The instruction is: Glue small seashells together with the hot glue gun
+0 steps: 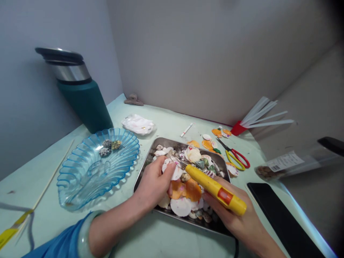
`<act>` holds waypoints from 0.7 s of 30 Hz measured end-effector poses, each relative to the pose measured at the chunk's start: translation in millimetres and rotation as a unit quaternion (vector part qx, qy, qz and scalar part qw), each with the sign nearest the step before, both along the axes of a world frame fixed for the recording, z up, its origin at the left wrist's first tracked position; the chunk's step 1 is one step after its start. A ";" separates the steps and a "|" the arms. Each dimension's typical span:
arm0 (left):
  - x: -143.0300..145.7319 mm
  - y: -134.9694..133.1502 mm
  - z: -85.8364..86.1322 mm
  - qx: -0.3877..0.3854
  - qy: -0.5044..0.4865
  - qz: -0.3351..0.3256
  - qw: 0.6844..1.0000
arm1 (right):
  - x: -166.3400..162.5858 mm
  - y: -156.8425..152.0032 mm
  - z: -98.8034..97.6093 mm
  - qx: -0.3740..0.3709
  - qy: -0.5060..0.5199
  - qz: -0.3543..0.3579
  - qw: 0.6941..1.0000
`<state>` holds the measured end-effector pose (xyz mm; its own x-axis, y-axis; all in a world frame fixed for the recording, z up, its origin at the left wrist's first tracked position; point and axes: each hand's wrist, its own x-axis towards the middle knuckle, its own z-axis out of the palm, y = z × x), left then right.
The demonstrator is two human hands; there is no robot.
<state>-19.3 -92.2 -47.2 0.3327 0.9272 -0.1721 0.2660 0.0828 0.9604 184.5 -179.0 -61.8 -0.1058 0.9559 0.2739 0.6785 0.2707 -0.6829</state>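
A metal tray [161,141] full of several seashells sits in the middle of the pale green table. Over it, my left hand [153,184] pinches a white shell with pink marks [174,169]. My right hand [232,213] grips a yellow glue gun [215,188], whose metal tip touches that white shell. Orange and white scallop shells [188,190] lie below the tool in the tray.
A blue glass shell-shaped dish [88,172] with three small shells stands at left, a teal flask [80,96] behind it. Red-and-yellow scissors [236,157], loose shells, glue sticks [263,116], a black phone [279,218] and a clear tube lie at right. A crumpled wrapper [138,124] lies beyond.
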 end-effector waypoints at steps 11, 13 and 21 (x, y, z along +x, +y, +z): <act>0.6 -0.8 3.7 0.008 0.028 -0.015 0.999 | -1.4 0.4 0.4 0.003 0.002 0.009 1.000; 0.6 -1.2 5.0 0.010 0.036 -0.018 0.999 | -1.9 0.1 1.4 0.004 0.002 0.010 1.000; 2.1 -3.8 11.1 0.030 0.066 -0.022 0.997 | -4.1 0.9 4.2 -0.002 -0.005 0.012 1.000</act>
